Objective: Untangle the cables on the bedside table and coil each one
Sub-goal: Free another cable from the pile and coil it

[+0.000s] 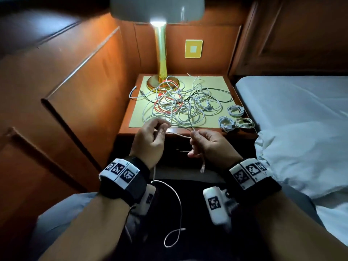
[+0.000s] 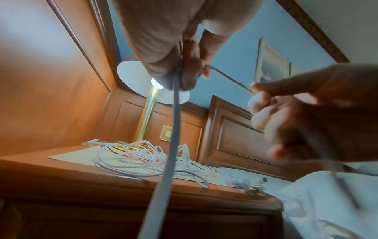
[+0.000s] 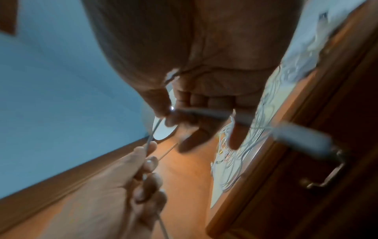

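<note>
A tangle of white, red and black cables [image 1: 178,102] lies on the bedside table [image 1: 130,117] in front of the lamp. Both hands hover just off the table's near edge with one white cable [image 1: 178,135] stretched between them. My left hand [image 1: 150,140] pinches it between thumb and fingers; its long tail [image 1: 178,208] hangs past the wrist into my lap. My right hand [image 1: 205,144] pinches the other part, and the plug end [image 1: 202,167] dangles below the fingers. The left wrist view shows the same cable [image 2: 174,129] running down from the left hand [image 2: 184,69].
Three small coiled white cables [image 1: 235,119] sit at the table's right front corner. A brass lamp [image 1: 162,59] stands at the back on a pale mat [image 1: 222,85]. A bed with white bedding [image 1: 301,119] adjoins on the right, a wooden panel [image 1: 75,72] on the left.
</note>
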Action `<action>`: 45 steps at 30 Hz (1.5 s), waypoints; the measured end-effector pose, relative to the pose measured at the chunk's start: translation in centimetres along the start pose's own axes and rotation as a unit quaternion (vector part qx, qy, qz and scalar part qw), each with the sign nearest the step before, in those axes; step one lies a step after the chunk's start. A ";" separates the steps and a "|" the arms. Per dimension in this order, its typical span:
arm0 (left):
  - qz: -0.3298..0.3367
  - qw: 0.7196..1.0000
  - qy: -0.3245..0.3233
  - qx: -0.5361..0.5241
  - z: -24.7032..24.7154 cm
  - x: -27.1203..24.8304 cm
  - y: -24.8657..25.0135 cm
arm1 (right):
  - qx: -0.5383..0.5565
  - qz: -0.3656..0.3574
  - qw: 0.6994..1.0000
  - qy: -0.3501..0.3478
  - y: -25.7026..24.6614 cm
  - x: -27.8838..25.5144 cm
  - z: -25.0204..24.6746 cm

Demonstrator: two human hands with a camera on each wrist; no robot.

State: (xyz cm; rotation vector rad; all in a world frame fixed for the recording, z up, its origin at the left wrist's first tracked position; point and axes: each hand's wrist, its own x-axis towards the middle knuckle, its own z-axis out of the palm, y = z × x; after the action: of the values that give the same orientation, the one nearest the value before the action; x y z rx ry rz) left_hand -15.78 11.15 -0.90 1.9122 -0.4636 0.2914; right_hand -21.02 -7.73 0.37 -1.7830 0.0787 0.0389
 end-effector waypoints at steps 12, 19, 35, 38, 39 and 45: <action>-0.061 0.981 0.181 -0.029 -2.6 6.0 -5.1 | 0.257 0.109 0.951 -0.132 -2.2 6.5 1.8; -0.092 0.974 0.206 -0.019 -4.3 6.4 -6.7 | 0.370 0.128 0.914 -0.101 -1.8 8.4 2.5; -0.006 0.987 -0.160 -0.002 -0.7 3.5 -2.7 | -0.246 -0.110 0.963 0.021 2.1 7.1 1.1; -0.022 0.995 -0.094 -0.032 -1.0 3.8 -2.7 | -0.179 -0.058 0.981 -0.052 1.8 7.0 1.5; -0.030 0.996 -0.078 -0.036 -1.1 3.9 -2.9 | -0.141 -0.045 0.987 -0.066 1.4 6.8 1.6; -0.066 0.986 -0.154 0.005 -1.3 4.1 -3.2 | 0.100 0.022 0.990 -0.098 -0.1 6.7 1.7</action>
State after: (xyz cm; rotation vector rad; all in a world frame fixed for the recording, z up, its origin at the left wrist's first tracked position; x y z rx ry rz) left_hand -10.60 12.67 -1.39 1.9960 -0.5346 -0.0912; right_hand -14.30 -6.30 -0.38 -1.5686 -0.0186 0.2304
